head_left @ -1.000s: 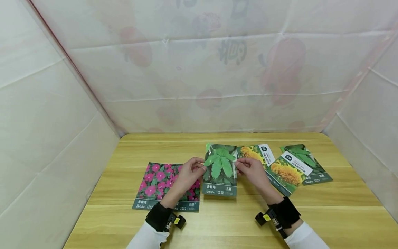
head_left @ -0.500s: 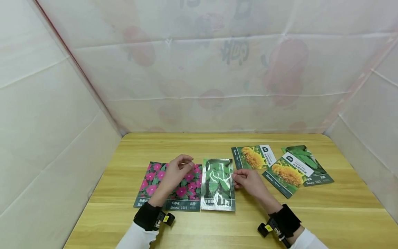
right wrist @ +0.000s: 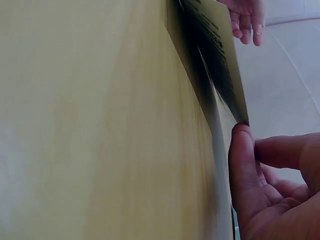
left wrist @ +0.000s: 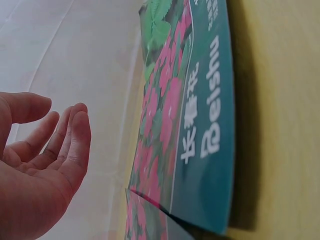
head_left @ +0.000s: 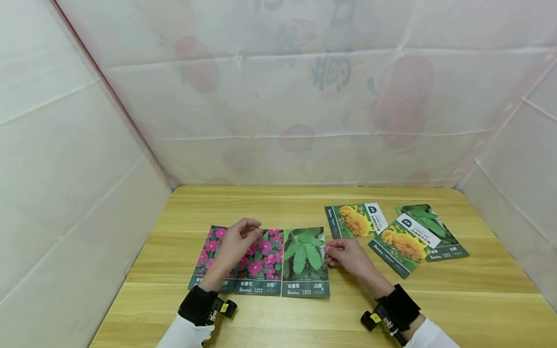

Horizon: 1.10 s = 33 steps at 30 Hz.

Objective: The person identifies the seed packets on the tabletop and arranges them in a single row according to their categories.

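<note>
Several flat seed packets lie on the table. In the head view my right hand (head_left: 350, 258) pinches the right edge of a seed packet with a green leaf picture (head_left: 304, 256). The right wrist view shows the fingertips (right wrist: 241, 142) at this packet's edge, its dark underside (right wrist: 215, 60) tilted up from the wood. To its left lie two seed packets with pink flowers, side by side; the nearer one to it (head_left: 258, 258) abuts the leaf packet, the other (head_left: 204, 251) is partly covered by my left hand (head_left: 237, 244). That hand hovers above them, fingers loosely bent, holding nothing.
To the right lie a seed packet with orange flowers (head_left: 354, 221) and a second orange-flower packet (head_left: 402, 246), which overlaps another green-leaf packet (head_left: 450, 239). The wooden table (head_left: 304, 321) is enclosed by pale fabric walls (head_left: 270, 106) at back and sides.
Both hands held the leaf packet raised; it has come down toward me, next to the pink-flower packets. My left hand has let go and moved left. The right hand stays at the packet's edge.
</note>
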Each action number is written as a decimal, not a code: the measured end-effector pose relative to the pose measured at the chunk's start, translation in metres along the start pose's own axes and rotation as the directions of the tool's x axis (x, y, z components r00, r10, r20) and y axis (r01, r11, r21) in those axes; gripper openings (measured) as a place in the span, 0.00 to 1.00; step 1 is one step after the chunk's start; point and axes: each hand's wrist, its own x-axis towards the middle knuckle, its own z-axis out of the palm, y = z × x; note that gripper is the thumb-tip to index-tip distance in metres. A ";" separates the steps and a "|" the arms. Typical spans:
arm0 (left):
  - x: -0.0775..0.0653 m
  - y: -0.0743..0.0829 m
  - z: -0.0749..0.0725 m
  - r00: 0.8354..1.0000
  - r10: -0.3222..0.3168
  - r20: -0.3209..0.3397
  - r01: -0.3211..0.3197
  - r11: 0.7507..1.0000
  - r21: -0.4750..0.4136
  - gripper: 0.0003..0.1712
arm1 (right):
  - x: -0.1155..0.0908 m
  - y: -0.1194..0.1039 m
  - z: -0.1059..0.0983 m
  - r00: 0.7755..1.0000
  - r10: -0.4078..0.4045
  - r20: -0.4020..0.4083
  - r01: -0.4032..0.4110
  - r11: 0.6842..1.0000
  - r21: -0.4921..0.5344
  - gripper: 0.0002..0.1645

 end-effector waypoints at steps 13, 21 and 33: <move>0.000 -0.006 0.003 0.998 0.063 -0.027 -0.062 0.997 0.043 0.21 | -0.004 -0.003 -0.004 0.997 -0.050 0.061 0.058 0.990 -0.132 0.15; -0.001 0.002 0.003 1.000 0.001 -0.026 0.000 0.999 0.053 0.19 | -0.005 -0.001 -0.011 0.996 -0.068 0.061 0.078 0.982 -0.173 0.15; -0.001 0.002 -0.001 0.999 0.034 -0.019 -0.034 0.999 0.000 0.20 | -0.002 0.000 -0.102 0.951 -0.292 -0.105 0.191 0.816 -0.546 0.27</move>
